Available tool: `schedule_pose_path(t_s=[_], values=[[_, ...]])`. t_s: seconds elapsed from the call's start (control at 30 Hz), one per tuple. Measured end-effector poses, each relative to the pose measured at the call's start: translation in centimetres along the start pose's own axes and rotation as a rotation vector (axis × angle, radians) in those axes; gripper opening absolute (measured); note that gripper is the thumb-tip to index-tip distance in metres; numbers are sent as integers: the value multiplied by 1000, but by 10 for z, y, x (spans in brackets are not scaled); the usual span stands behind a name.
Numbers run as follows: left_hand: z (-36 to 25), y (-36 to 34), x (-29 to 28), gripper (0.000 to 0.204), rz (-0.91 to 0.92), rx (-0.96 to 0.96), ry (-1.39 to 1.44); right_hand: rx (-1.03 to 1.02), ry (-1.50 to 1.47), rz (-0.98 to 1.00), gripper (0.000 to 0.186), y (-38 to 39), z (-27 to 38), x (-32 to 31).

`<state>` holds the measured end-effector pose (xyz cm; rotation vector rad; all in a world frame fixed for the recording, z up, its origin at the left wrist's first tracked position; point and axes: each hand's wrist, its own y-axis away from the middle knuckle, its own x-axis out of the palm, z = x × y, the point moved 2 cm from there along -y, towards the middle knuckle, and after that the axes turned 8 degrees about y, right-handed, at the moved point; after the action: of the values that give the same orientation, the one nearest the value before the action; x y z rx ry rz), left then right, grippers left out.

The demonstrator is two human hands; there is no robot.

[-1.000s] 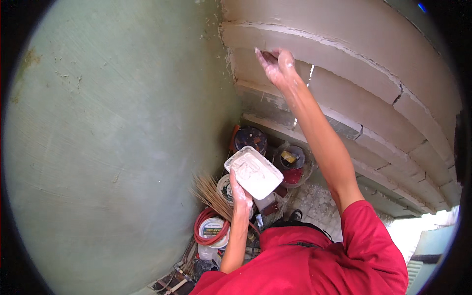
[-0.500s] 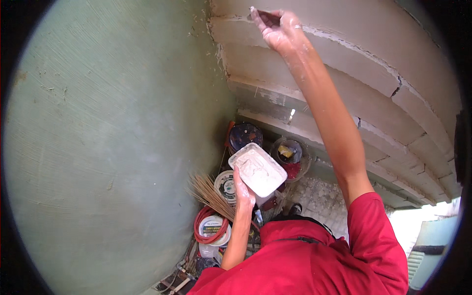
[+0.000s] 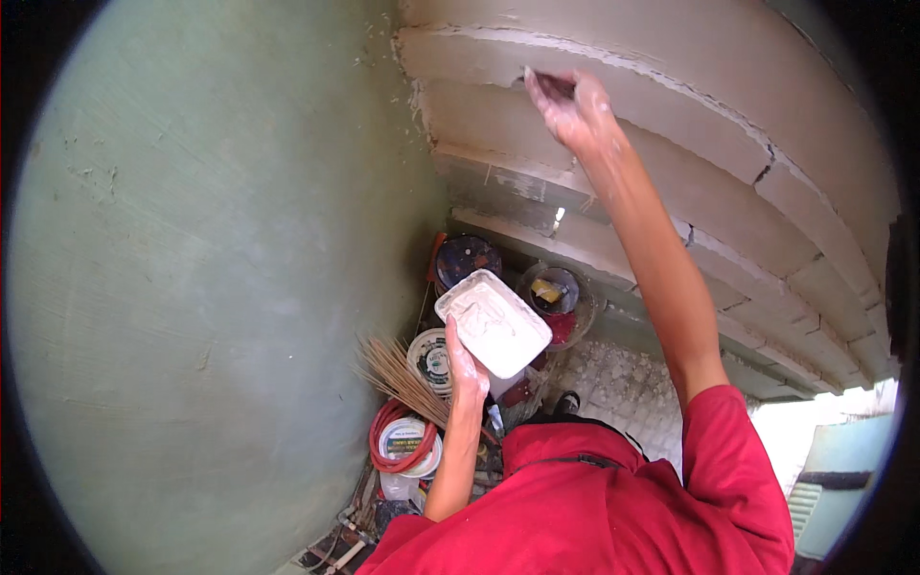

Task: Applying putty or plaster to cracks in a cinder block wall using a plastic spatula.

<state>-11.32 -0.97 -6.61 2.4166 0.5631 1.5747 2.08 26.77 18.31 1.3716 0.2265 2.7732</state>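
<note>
My left hand (image 3: 466,366) grips the side of a white rectangular tub (image 3: 518,366) from below, fingers hidden beneath it. The tub is tilted slightly and holds smooth white paste (image 3: 489,321). White smears cover both hands. Up at the block wall (image 3: 661,153), my right hand (image 3: 567,105) is closed round a small dark flat scraper (image 3: 556,86), mostly hidden by the fingers. Its tip is close to the block face, just below a white-filled seam (image 3: 613,53); whether it touches I cannot tell.
A green plastered wall (image 3: 211,240) rises on my left. In the corner below stand a dark bucket (image 3: 467,261), a clear basin (image 3: 575,326), a lidded white pail (image 3: 429,359), a stick broom (image 3: 398,379) and a coiled red hose (image 3: 379,436). Cracked joints run along the block wall.
My right hand has moved down and a little right with the scraper, from the upper seam to the block below it. The left hand still holds the tub; the view has shifted slightly.
</note>
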Motion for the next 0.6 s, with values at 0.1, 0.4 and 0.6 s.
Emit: schedule_pose_path(t_s=[0.1, 0.4, 0.6], values=[[-3, 2, -1, 62, 22, 3, 6, 0, -81, 15, 20, -4, 3, 29], [3, 12, -5, 61, 3, -10, 20, -62, 45, 106, 16, 78, -1, 36], [-1, 15, -9, 61, 12, -28, 13, -23, 22, -63, 14, 50, -19, -24]])
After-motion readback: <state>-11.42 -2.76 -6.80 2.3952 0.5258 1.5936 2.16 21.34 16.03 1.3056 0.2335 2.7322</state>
